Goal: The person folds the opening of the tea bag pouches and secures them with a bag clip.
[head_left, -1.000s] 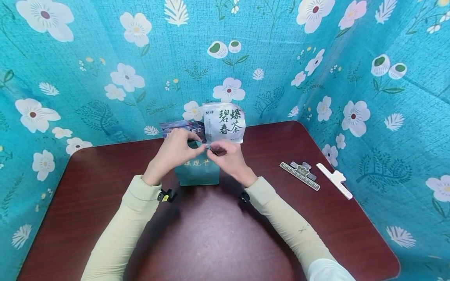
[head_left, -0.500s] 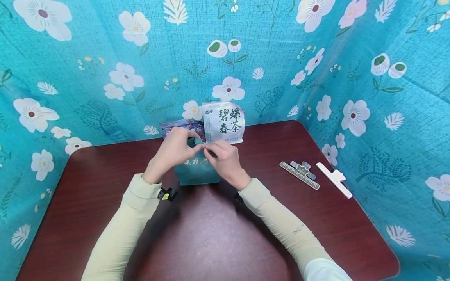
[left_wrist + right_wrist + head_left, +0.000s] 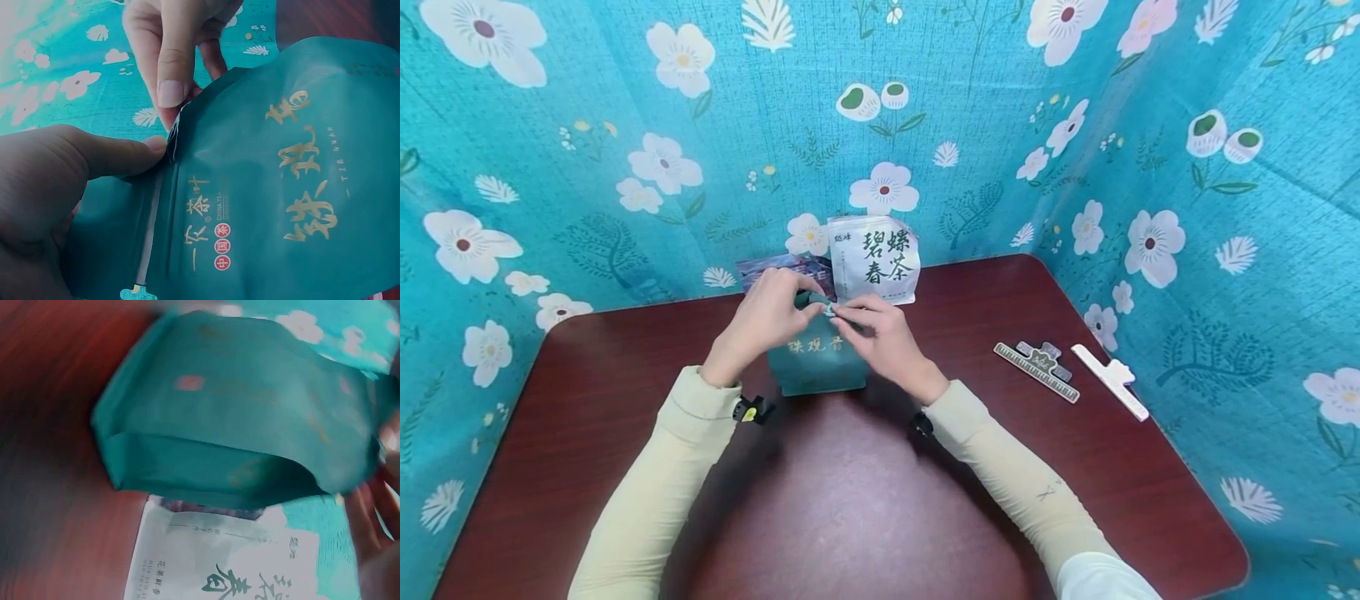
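Observation:
A green tea bag [image 3: 823,367] with gold characters stands upright on the table. My left hand [image 3: 767,312] holds its top edge, the thumb pressed on the near face in the left wrist view. At the bag's upper right corner, the fingertips of my right hand [image 3: 883,337] pinch the edge, close to the left thumb. Between both hands the left wrist view shows a frayed whitish edge [image 3: 175,134] on the bag. A teal tab [image 3: 139,292] sits at the end of a pale strip along the bag's top. The right wrist view is blurred.
Behind stand a white tea bag [image 3: 880,262] and a dark purple pouch [image 3: 767,268], partly hidden by my left hand. On the right lie a grey clip [image 3: 1037,369] and a white clip [image 3: 1112,382]. A floral curtain [image 3: 737,125] borders the table [image 3: 850,500].
My right hand dipped slightly left, then came back right, its fingers now straighter. A pale bit of edge shows between the fingertips. The left hand keeps its hold on the green bag.

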### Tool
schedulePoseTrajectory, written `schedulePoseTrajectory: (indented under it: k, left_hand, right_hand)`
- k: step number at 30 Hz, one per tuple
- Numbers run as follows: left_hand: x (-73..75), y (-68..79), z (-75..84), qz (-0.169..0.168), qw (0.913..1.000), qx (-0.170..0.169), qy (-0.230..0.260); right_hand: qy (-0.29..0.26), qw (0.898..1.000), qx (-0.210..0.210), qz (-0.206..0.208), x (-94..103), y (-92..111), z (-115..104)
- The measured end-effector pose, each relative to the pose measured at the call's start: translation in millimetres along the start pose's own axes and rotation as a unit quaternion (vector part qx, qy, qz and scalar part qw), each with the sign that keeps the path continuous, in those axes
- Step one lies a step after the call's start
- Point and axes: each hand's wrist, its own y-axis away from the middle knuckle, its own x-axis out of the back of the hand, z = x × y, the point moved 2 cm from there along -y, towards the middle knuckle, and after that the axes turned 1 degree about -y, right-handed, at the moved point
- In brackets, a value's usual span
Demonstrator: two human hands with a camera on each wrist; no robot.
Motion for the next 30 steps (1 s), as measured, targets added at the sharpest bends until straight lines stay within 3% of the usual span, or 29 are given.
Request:
schedulePoseTrajectory:
  k: [2,6,8,11,16,23,27,30]
  left_hand:
    - [0.0,-0.1,-0.1,-0.004,1.0000,-0.004,0.006]
    - [-1.0,-1.7,1.0,-0.020,0.9996,-0.011,0.018]
    - [-0.5,-2.1,1.2,-0.029,0.9993,-0.013,0.022]
    - [2.0,-1.1,0.0,-0.036,0.9989,-0.017,0.025]
    - [7.8,-0.3,-2.3,-0.037,0.9987,-0.026,0.022]
    - [8.8,0.0,0.9,-0.049,0.9985,-0.021,0.011]
    - [7.1,-1.5,3.1,-0.046,0.9986,-0.012,-0.022]
    - [5.1,-2.8,2.0,-0.044,0.9980,-0.007,-0.045]
  right_hand:
    - [-0.073,0.996,-0.050,-0.031,6.0,-2,6]
    - [-0.171,0.969,-0.147,-0.104,16.1,-3,21]
    - [-0.185,0.959,-0.168,-0.133,16.6,-3,28]
    - [-0.195,0.953,-0.179,-0.146,12.3,-6,29]
    - [-0.174,0.956,-0.192,-0.135,4.5,-14,26]
    - [-0.124,0.970,-0.189,-0.089,-2.2,-14,22]
    - [-0.121,0.975,-0.171,-0.066,-3.9,-13,23]
    - [-0.134,0.976,-0.159,-0.071,-2.6,-12,26]
